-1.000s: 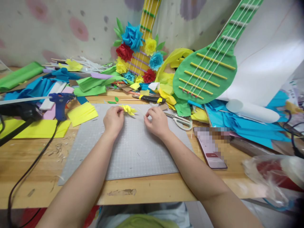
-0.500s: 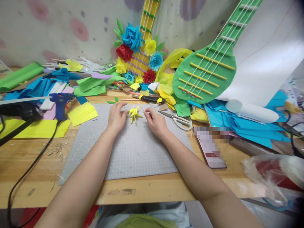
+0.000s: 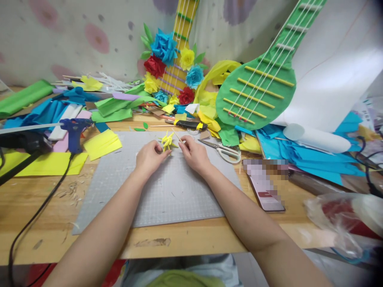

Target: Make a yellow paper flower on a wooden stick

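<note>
Over the far part of the grey cutting mat, my left hand has its thumb and fingers on a small spiky yellow paper flower. My right hand pinches a thin wooden stick, whose tip points up and left beside the flower. White-handled scissors lie just right of my right hand. A black and yellow utility knife rests beyond the mat.
A blue glue gun and yellow paper sheets are at left. Behind stand a green paper lute and a yellow one with paper flowers. A phone lies at right, near a plastic bag.
My left hand has drawn slightly nearer and closed its thumb and fingers at the yellow flower, which has turned a little. My right hand still holds the stick beside it.
</note>
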Action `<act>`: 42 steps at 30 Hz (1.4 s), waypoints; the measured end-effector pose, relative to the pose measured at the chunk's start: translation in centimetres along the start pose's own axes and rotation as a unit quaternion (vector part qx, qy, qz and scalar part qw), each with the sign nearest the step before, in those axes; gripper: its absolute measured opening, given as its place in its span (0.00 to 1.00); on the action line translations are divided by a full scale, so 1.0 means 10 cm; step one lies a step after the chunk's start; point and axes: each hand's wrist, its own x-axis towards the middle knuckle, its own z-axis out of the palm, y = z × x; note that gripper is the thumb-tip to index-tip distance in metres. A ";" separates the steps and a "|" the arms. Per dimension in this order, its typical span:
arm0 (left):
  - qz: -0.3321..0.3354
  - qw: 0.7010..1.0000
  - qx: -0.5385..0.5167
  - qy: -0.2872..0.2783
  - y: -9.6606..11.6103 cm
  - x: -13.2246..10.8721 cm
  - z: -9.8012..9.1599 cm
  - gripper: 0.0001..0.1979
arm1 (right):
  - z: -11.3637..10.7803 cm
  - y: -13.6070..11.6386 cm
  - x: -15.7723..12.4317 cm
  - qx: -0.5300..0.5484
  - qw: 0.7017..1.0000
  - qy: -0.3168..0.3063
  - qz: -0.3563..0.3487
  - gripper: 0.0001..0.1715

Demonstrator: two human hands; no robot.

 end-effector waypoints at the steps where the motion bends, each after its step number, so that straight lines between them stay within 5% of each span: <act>1: 0.001 1.000 -0.014 -0.008 -0.02 0.01 0.00 0.16 | 0.00 0.00 0.00 0.000 1.000 -0.005 0.001 0.14; 9: 0.062 0.998 0.027 -0.019 0.02 -0.01 -0.02 0.10 | -0.07 -0.05 -0.01 0.039 0.999 0.016 -0.002 0.19; 28: 0.035 0.996 -0.054 0.057 0.12 0.01 0.16 0.17 | 0.04 -0.17 -0.02 0.000 0.992 -0.120 -0.037 0.20; 33: 0.055 0.988 -0.123 0.073 0.09 0.03 0.20 0.17 | -0.01 -0.12 0.01 -0.065 0.992 -0.105 -0.030 0.19; 42: 0.052 0.951 -0.294 0.080 0.05 0.06 0.22 0.20 | -0.13 0.00 0.03 -0.122 0.979 -0.107 -0.126 0.20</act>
